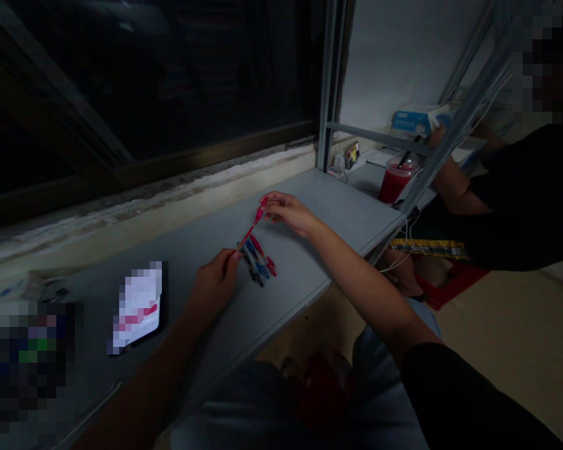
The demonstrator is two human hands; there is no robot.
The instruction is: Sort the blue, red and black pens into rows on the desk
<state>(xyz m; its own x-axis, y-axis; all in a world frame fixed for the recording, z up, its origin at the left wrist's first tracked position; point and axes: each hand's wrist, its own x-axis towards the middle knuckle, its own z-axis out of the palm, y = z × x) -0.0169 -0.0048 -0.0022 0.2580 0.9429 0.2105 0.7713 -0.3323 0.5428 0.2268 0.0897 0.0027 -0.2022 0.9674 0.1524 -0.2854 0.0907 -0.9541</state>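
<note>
A slim red pen [250, 232] slants between my two hands, just above the grey desk [309, 250]. My left hand [218, 275] is closed with thumb and fingers on its lower end. At its upper end, my right hand [286, 212] pinches the thicker pink-red part; whether that is a separate cap I cannot tell. Right below the held pen lies a small group of pens [264, 267], with red, blue and dark ones side by side. My left fingers are close to the near end of that group.
A lit phone [141, 306] lies left of my left hand, with a blurred dark object [28, 362] beyond it. At the right stand a metal frame post [328, 94] and a cup of red drink [398, 178]. Another person [520, 187] sits there, near a blue box [410, 122].
</note>
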